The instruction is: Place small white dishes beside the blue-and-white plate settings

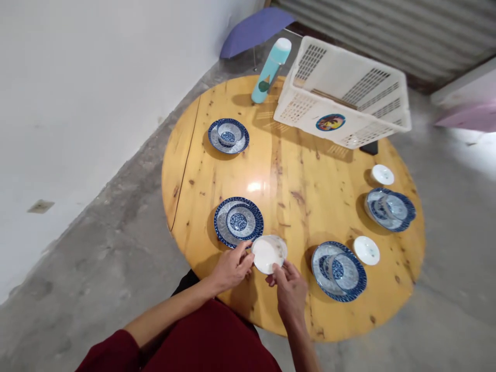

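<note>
A small white bowl [267, 254] is held over the near edge of the table, between both hands. My left hand [231, 266] pinches its left rim, and my right hand [290, 290] grips its lower right rim with the thumb on top. A second rim shows behind it, but I cannot tell whether another bowl is stacked there. Just beyond my left hand, a blue-and-white plate [219, 221] carries a patterned bowl [237, 221]. To the right of my right hand, another blue-rimmed plate [322, 287] holds a bowl [344, 269], with a white bowl [366, 250] beside it.
On the round wooden table [271, 181], a far-left plate [242, 146] and a right-hand plate [374, 219] also hold bowls. Another white bowl [382, 175] sits near the latter. A white plastic basket [302, 111] and a turquoise flask [267, 75] stand at the back.
</note>
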A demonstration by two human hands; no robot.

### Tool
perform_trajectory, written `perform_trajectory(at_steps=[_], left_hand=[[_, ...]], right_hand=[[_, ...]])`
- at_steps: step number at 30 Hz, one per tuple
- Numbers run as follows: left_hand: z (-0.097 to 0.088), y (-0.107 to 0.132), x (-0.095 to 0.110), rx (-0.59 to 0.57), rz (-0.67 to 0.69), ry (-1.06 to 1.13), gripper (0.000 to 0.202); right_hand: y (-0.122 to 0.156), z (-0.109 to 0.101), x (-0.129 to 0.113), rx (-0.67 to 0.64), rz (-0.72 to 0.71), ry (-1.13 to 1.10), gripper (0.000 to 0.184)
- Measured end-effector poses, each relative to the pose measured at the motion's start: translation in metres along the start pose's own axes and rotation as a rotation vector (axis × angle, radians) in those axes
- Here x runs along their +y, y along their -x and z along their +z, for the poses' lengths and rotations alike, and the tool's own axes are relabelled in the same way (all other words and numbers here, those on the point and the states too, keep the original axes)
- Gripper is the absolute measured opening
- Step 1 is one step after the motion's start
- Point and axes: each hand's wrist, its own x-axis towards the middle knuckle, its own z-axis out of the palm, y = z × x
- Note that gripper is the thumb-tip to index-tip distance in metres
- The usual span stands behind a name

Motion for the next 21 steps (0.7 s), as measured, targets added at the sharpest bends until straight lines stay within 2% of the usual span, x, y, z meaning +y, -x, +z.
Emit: perform_trajectory(at_steps=[4,10,14,18,21], left_hand=[[-0.009,0.026,-0.016,0.040,-0.015,-0.016,0.051],[-0.014,0.065,-0.034,0.138,-0.013,-0.049,0.052],[-0.002,0.094,-0.047,0.212,-0.075,0.005,0.053],[0.014,0.125,-0.058,0.272,-0.129,0.037,0.050],[0.017,0.147,-0.061,0.302,-0.151,0.036,0.048]], right_hand=[[0.027,0.011,0.011,-0.014,0.001,0.011,0.042],[0.054,0.021,0.018,-0.135,-0.028,-0.003,0.043],[0.075,0.016,0.029,-0.169,-0.091,-0.002,0.041],[0.095,0.010,0.052,-0.188,-0.113,-0.026,0.038],[0.109,0.013,0.068,-0.239,-0.106,-0.049,0.040]])
